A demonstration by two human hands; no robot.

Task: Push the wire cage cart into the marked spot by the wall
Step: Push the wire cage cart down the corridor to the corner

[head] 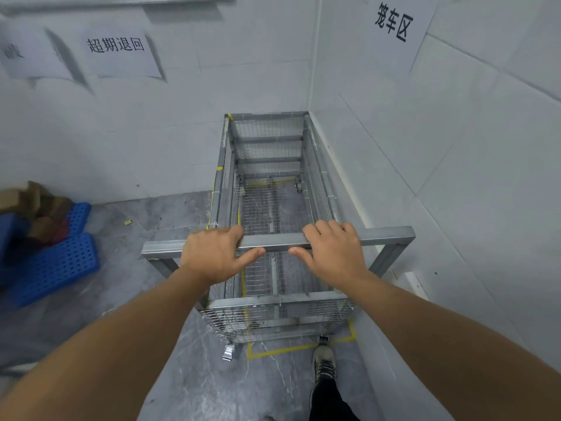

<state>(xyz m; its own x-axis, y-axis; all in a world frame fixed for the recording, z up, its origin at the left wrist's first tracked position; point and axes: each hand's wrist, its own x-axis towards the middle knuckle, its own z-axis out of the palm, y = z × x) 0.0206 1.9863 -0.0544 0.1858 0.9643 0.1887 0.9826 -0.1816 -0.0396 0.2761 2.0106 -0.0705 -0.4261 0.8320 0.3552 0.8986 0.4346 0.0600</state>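
The wire cage cart (270,165) is a tall grey metal frame with mesh sides, standing in the corner where two white walls meet. Its far end touches the back wall and its right side runs along the right wall. Both hands rest on the grey handle bar (273,240) at its near end. My left hand (214,253) and my right hand (331,252) have their fingers curled over the bar, thumbs underneath. Yellow tape lines (291,349) mark a rectangle on the floor; the near edge of the rectangle shows just behind the cart's base.
Blue perforated plastic pallets (57,262) with brown cardboard on top lie at the left on the grey floor. Paper signs hang on the back wall (117,45) and on the right wall (394,22). My shoe (324,361) stands just behind the tape.
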